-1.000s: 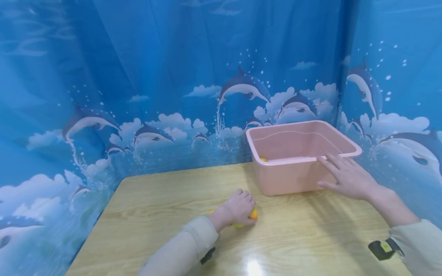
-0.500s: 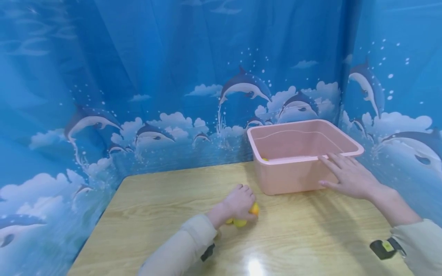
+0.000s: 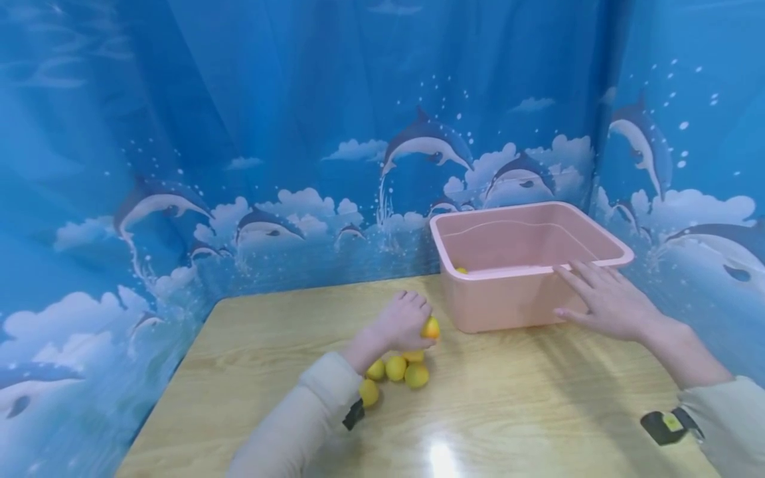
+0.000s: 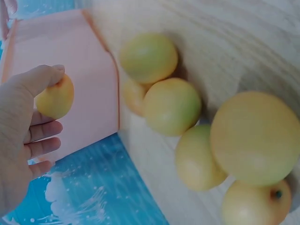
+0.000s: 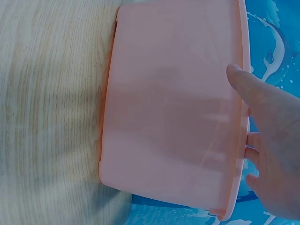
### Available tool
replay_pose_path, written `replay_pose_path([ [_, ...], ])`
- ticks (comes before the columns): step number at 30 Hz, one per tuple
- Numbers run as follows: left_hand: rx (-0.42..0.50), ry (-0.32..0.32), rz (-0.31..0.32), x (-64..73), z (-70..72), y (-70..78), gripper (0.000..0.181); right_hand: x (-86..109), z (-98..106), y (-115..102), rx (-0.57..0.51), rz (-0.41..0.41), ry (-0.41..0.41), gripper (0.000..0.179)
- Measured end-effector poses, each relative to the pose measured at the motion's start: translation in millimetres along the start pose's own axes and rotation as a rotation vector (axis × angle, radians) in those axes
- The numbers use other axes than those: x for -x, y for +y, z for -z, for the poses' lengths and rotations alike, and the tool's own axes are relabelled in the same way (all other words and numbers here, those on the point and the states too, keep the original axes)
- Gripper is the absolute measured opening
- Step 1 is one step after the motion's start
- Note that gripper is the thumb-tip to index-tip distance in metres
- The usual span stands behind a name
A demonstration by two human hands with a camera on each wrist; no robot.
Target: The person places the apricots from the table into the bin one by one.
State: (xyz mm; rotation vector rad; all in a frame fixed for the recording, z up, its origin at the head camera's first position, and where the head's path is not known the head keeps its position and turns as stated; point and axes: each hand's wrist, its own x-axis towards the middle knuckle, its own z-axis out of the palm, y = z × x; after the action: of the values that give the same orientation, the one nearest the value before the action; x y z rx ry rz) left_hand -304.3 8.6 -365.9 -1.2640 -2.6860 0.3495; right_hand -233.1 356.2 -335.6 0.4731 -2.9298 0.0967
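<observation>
My left hand [image 3: 399, 324] grips a round yellow-orange fruit [image 3: 431, 328] between thumb and fingers, raised above the table just left of the pink bin [image 3: 508, 302]. In the left wrist view the thumb lies over the top of this held fruit [image 4: 56, 97], by its stem dimple. Several similar yellow fruits [image 3: 396, 368] lie bunched on the table below and behind that hand. My right hand [image 3: 615, 302] rests on the bin's front rim, fingers stretched over the edge and thumb apart on the outer side. In the right wrist view, its fingertips are partly hidden by the rim [image 5: 243, 108].
Inside the bin, a bit of yellow fruit [image 3: 462, 270] shows at the left front corner. The wooden table [image 3: 287, 345] ends at the back against a blue curtain [image 3: 311, 133] printed with dolphins. Black devices are strapped at both wrists.
My left hand has lifted a fruit off the group and moved up and away, uncovering the other fruits on the table. My right hand stays on the bin's rim.
</observation>
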Motion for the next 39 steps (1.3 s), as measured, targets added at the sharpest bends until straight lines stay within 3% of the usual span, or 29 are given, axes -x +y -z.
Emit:
replay_pose_path([
  [7, -0.016, 0.083, 0.007, -1.8, 14.7, -14.0, 0.048, 0.2, 1, 2, 0.012, 0.006, 0.009, 0.083],
  [15, 0.037, 0.144, 0.095, -4.7, 43.5, -31.0, 0.049, 1.2, 1, 3, 0.008, 0.013, 0.018, 0.081],
  [26, 0.028, 0.127, 0.124, -12.9, 65.7, -40.0, 0.048, 2.0, 2, 4, 0.007, 0.015, 0.019, 0.081],
  [39, 0.076, 0.135, 0.183, -39.7, 89.7, -41.9, 0.05, -1.4, 2, 3, 0.017, 0.035, 0.026, 0.08],
])
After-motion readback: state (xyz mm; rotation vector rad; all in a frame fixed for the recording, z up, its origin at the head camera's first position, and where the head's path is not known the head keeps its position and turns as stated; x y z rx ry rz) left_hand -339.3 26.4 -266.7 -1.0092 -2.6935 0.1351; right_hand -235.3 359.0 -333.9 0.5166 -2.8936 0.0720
